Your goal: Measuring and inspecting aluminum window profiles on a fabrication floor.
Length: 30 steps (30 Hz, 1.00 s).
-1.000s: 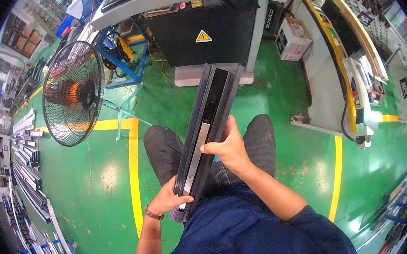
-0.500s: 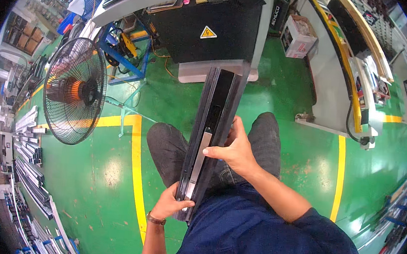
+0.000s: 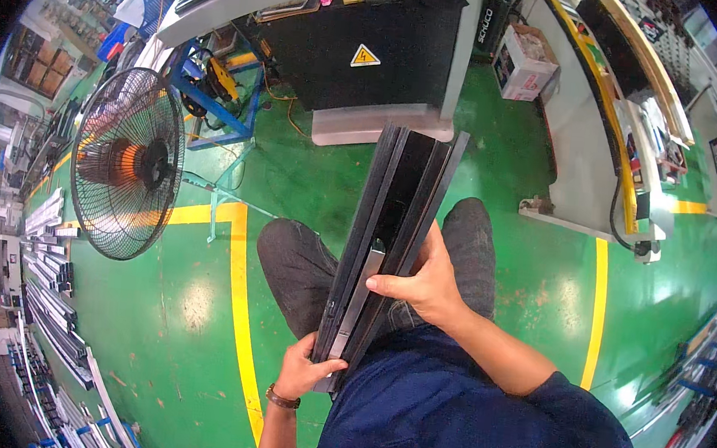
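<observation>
One long dark metal profile [image 3: 397,219] held lengthwise over the person's lap, far end pointing toward the black machine cabinet [image 3: 365,50]. Two hands on it: left hand [image 3: 307,371] clasps the near end from below, right hand [image 3: 423,281] grips the right edge mid-length, thumb across a silver strip [image 3: 359,297]. One standing fan [image 3: 124,174] on the green floor [image 3: 179,328] at left, two yellow floor lines, one cardboard box [image 3: 522,63].

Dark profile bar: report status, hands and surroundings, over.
Left hand grips the near end of the dark profile bar. Right hand clasps its right side at mid-length. Bar angled away over the knees. Floor fan standing left, apart from it.
</observation>
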### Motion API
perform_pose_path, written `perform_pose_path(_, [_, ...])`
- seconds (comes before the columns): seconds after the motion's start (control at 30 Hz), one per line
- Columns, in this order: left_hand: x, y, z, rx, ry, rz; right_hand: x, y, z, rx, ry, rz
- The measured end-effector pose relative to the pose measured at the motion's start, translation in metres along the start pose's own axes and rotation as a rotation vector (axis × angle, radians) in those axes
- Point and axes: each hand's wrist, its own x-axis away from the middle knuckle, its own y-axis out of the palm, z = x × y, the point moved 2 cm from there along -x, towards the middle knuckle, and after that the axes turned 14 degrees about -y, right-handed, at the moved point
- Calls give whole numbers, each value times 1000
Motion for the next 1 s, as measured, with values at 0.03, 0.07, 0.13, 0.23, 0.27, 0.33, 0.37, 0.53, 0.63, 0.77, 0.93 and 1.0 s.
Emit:
perform_pose_path(0.03, [1, 0, 2, 0, -1, -3, 0, 0, 0, -7, -7, 11])
perform_pose_path(0.07, [1, 1, 4, 12, -24, -12, 1, -1, 1, -14, -13, 22])
perform_pose_path(0.13, [0, 2, 7, 31, -50, -18, 0, -4, 3, 6, -9, 20])
perform_pose_path(0.23, [-6, 3, 3, -8, -35, -3, -4, -11, 13, 16, 18, 41])
perform_pose_path(0.27, [-7, 3, 0, 4, -44, 5, -5, -14, 17, 10, 35, 70])
perform_pose_path(0.33, [-8, 5, 6, 4, 44, 32, -8, -23, 31, 30, 40, 113])
perform_pose_path(0.37, [-5, 5, 2, 23, 32, 41, -5, -29, 39, 5, 57, 157])
perform_pose_path(0.53, [14, -15, -16, -15, -38, -134, 3, -54, 59, -40, 155, 333])
perform_pose_path(0.63, [18, -14, -22, -78, 6, -82, 7, -66, 71, -74, 219, 339])
perform_pose_path(0.77, [18, -7, -21, -225, 204, 122, 11, -76, 76, -90, 215, 329])
perform_pose_path(0.93, [19, 3, -15, -279, 193, 222, 11, -76, 73, -71, 183, 332])
perform_pose_path(1.0, [21, 7, -11, -272, 203, 254, 12, -77, 70, -48, 193, 322])
